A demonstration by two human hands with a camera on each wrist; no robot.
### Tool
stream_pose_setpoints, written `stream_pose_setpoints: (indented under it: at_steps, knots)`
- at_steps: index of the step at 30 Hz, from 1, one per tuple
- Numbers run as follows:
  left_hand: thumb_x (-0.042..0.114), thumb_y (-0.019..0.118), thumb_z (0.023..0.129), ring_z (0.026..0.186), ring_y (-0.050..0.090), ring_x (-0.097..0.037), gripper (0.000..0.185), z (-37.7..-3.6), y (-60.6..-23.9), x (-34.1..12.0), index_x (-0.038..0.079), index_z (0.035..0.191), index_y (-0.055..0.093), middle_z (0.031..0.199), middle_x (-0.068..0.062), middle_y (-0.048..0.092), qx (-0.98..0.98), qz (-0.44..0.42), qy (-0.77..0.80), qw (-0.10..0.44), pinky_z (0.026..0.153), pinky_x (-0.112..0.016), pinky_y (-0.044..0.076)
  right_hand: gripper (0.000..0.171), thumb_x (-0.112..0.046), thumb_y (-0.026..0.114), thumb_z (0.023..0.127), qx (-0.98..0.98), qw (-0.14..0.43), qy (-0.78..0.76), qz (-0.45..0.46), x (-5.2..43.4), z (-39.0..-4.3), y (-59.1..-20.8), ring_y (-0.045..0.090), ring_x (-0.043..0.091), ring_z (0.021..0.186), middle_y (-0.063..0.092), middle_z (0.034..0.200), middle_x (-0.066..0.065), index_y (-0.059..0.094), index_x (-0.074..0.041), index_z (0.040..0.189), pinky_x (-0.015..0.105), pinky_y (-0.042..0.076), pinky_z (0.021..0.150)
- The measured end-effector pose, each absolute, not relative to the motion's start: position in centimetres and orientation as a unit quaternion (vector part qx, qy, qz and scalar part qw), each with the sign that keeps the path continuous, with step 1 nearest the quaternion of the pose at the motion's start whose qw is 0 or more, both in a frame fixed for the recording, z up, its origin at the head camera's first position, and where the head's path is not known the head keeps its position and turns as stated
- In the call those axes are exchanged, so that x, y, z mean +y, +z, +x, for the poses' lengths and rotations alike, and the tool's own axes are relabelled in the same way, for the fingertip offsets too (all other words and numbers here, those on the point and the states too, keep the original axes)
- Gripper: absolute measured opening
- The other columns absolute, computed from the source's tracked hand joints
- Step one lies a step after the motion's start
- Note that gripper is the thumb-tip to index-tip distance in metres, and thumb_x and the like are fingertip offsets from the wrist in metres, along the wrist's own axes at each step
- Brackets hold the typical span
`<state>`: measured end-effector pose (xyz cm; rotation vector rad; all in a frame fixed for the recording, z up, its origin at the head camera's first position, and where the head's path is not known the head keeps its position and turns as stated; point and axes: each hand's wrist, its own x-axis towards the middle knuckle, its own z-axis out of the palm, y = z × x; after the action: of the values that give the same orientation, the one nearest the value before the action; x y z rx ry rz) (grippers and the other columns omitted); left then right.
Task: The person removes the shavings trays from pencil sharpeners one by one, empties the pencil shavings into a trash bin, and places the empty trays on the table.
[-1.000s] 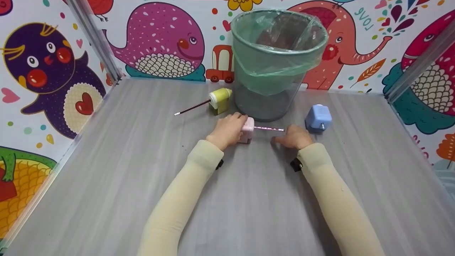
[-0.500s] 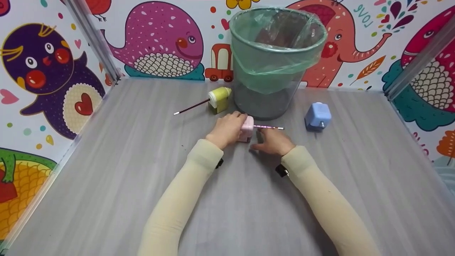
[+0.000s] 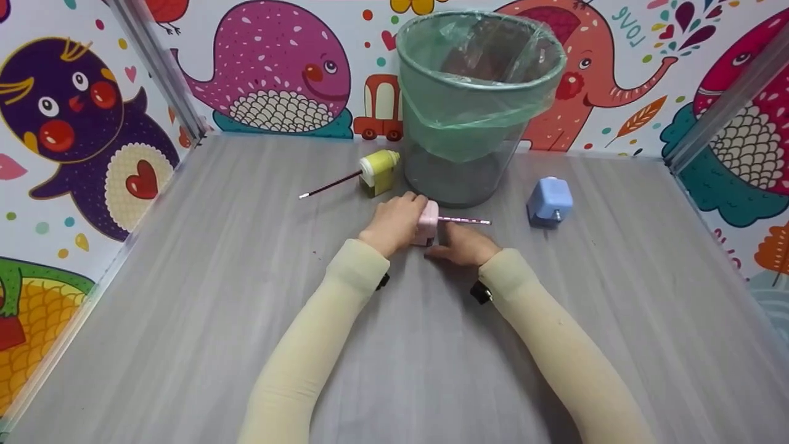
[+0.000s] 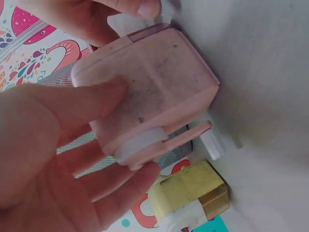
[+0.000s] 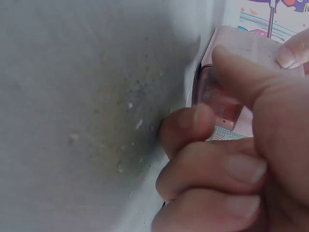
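Observation:
My left hand [image 3: 394, 223] grips a pink crank pencil sharpener [image 4: 154, 72], thumb on one face and fingers around the other side. Its crank handle [image 4: 188, 137] shows in the left wrist view. A shiny pink pencil [image 3: 465, 220] sticks out of the sharpener to the right. My right hand [image 3: 467, 244] is beside the sharpener, below the pencil. In the right wrist view its thumb points at the translucent shavings drawer [image 5: 217, 92], with the other fingers loosely curled and apart from the thumb. Nothing shows held there; whether the thumb touches the drawer is unclear.
Behind the left hand stands a yellow sharpener [image 3: 379, 169] with a dark pencil [image 3: 330, 185] in it. A blue sharpener [image 3: 548, 202] sits at right. A bin [image 3: 456, 179] with a green liner stands at the back. Small crumbs [image 5: 139, 124] lie on the table.
My right hand has moved left from the pencil's outer end to the side of the pink sharpener. The left hand keeps its hold there.

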<state>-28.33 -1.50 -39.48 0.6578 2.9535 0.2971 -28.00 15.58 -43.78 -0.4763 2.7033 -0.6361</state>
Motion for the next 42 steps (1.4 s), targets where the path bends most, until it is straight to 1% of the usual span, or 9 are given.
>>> stream_pose_setpoints:
  at_steps: [8,14,18,22,28,31,34,37,42]
  knots:
    - [0.015,0.071,0.092,0.117,0.064,-0.034,0.043,-28.3,-39.3,-1.2,0.004,0.131,0.057,0.13,-0.017,0.063,0.973,0.21,0.091,0.024,0.096,-0.053,0.054,0.05,-0.03,0.07,0.094,0.935,0.157,-0.257,-0.185,15.1,-28.4,-43.8,0.057,0.025,0.094,0.069,0.115,0.019,0.057,0.002,0.129,0.047,0.049,0.098]
    - [0.016,0.074,0.09,0.115,0.065,-0.031,0.041,-28.0,-39.4,-0.8,0.003,0.127,0.06,0.124,-0.015,0.067,0.977,0.201,0.067,0.001,0.094,-0.05,0.056,0.053,-0.03,0.071,0.093,0.93,0.168,-0.274,-0.178,15.2,-28.5,-44.2,0.055,0.024,0.096,0.067,0.118,0.017,0.055,0.0,0.134,0.045,0.047,0.099]
    - [0.014,0.072,0.091,0.114,0.066,-0.03,0.035,-27.9,-39.5,-0.3,0.0,0.122,0.063,0.119,-0.016,0.069,0.977,0.207,0.052,-0.019,0.091,-0.048,0.057,0.045,-0.03,0.068,0.096,0.929,0.185,-0.274,-0.168,15.3,-28.6,-44.3,0.056,0.019,0.077,0.066,0.093,0.01,0.058,-0.001,0.128,0.035,0.051,0.075]
    - [0.011,0.067,0.093,0.117,0.065,-0.032,0.031,-27.8,-39.5,0.0,-0.001,0.122,0.064,0.119,-0.017,0.068,0.976,0.21,0.044,-0.024,0.09,-0.048,0.058,0.036,-0.031,0.068,0.096,0.928,0.206,-0.267,-0.157,15.3,-28.8,-44.0,0.051,0.014,0.06,0.054,0.073,0.001,0.062,-0.003,0.118,0.027,0.042,0.055]
    - [0.005,0.06,0.097,0.117,0.065,-0.031,0.03,-27.8,-39.6,-0.1,0.001,0.127,0.062,0.125,-0.016,0.067,0.977,0.208,0.035,-0.025,0.091,-0.047,0.058,0.05,-0.035,0.07,0.094,0.935,0.196,-0.246,-0.164,15.0,-28.7,-43.7,0.054,0.023,0.089,0.065,0.105,0.011,0.057,-0.002,0.13,0.039,0.048,0.089]
    - [0.006,0.06,0.097,0.125,0.062,-0.031,0.036,-28.0,-39.7,-0.1,0.0,0.132,0.059,0.138,-0.016,0.062,0.976,0.213,0.034,-0.016,0.094,-0.048,0.056,0.052,-0.035,0.068,0.095,0.937,0.193,-0.241,-0.163,15.0,-28.8,-43.7,0.054,0.024,0.093,0.067,0.114,0.014,0.056,-0.002,0.134,0.041,0.047,0.096]
    - [0.009,0.063,0.097,0.126,0.061,-0.031,0.038,-28.1,-39.8,-0.1,0.0,0.133,0.058,0.141,-0.015,0.06,0.975,0.219,0.036,-0.012,0.095,-0.048,0.056,0.05,-0.034,0.066,0.097,0.935,0.199,-0.246,-0.159,15.0,-28.8,-43.8,0.057,0.019,0.075,0.067,0.096,0.011,0.056,-0.002,0.134,0.035,0.053,0.075]
    - [0.011,0.064,0.096,0.12,0.064,-0.031,0.036,-28.1,-39.8,-0.2,0.001,0.131,0.058,0.133,-0.015,0.064,0.975,0.221,0.037,-0.005,0.095,-0.047,0.056,0.049,-0.034,0.065,0.098,0.931,0.211,-0.258,-0.153,15.0,-28.9,-43.9,0.053,0.014,0.055,0.06,0.078,0.006,0.055,-0.003,0.134,0.028,0.047,0.052]
    - [0.008,0.063,0.098,0.119,0.064,-0.031,0.04,-28.3,-39.5,-0.3,0.003,0.137,0.056,0.132,-0.015,0.064,0.974,0.223,0.037,0.013,0.099,-0.046,0.054,0.052,-0.033,0.064,0.098,0.928,0.213,-0.268,-0.148,15.0,-29.1,-44.1,0.052,0.011,0.048,0.068,0.094,0.015,0.051,-0.004,0.139,0.024,0.044,0.043]
